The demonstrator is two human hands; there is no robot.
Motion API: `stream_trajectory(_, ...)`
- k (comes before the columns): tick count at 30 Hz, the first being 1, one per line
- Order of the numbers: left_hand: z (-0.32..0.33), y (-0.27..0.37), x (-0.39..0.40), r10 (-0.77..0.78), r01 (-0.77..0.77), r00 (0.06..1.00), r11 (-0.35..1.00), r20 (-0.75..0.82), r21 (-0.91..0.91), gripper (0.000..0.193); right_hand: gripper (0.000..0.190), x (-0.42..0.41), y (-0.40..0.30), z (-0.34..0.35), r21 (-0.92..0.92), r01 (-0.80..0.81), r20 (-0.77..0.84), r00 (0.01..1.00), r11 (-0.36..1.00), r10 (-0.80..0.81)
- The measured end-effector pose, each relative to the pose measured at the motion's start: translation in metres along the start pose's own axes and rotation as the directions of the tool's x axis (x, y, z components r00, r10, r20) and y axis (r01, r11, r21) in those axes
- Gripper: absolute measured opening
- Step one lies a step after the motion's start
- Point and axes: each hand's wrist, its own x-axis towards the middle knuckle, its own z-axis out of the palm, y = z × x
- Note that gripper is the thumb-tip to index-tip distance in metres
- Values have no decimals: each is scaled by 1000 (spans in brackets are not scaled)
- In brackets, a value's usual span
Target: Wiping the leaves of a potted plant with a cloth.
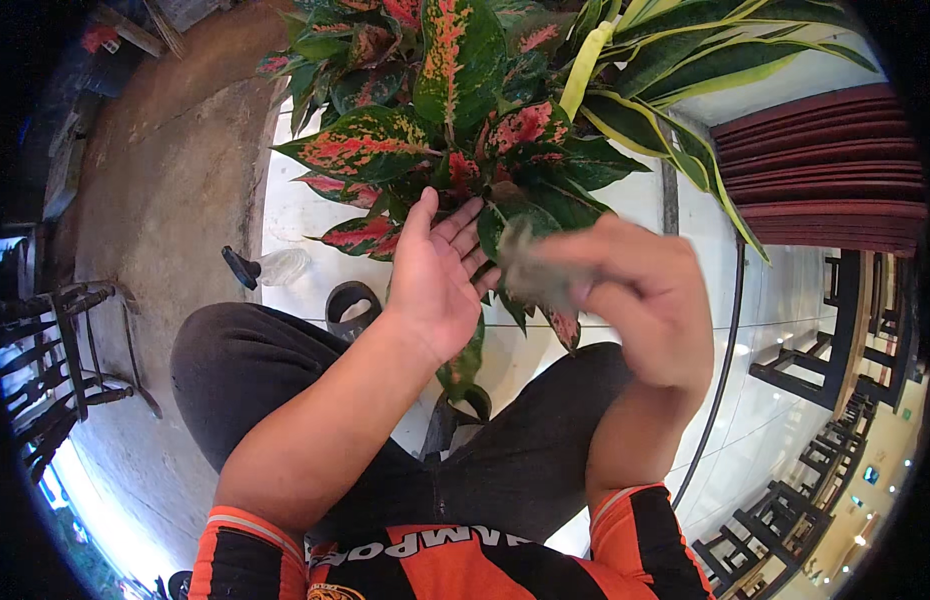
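Note:
In front of me stands a leafy plant, an aglaonema with green leaves (360,146) splashed with red and pink. My left hand (442,285) is palm up at its lower leaves, the fingers spread; whether they touch a leaf I cannot tell. My right hand (637,292) pinches a blurred greyish cloth (536,270) between thumb and fingers. The cloth is in front of a dark green leaf (543,210) and hides part of it, close to my left fingertips.
Yellow-edged snake plant leaves (705,67) lean over at upper right. A clear bottle with a black top (281,267) is on the white tiles, left of the plant. Near my legs are black sandals (352,304). A black cable (724,375), maroon slats (817,172) and dark wooden chairs (802,367) occupy the right.

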Motion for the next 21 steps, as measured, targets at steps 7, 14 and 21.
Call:
stream_trajectory(7, 3, -7, -5, -10, 15, 998, 997, -69, 76, 72, 37, 10, 35, 8, -84, -92, -181, 981, 992, 75)
stream_trajectory(14, -6, -14, 0, -51, 53, 997, 998, -52, 39, 65, 37, 22, 50, 27, -403, 124, -197, 956, 907, -218)
stream_trajectory(21, 11, -15, -8, 34, -39, 998, 996, -53, -85, 58, 43, 19, 52, 39, -364, -43, -123, 992, 931, -2)
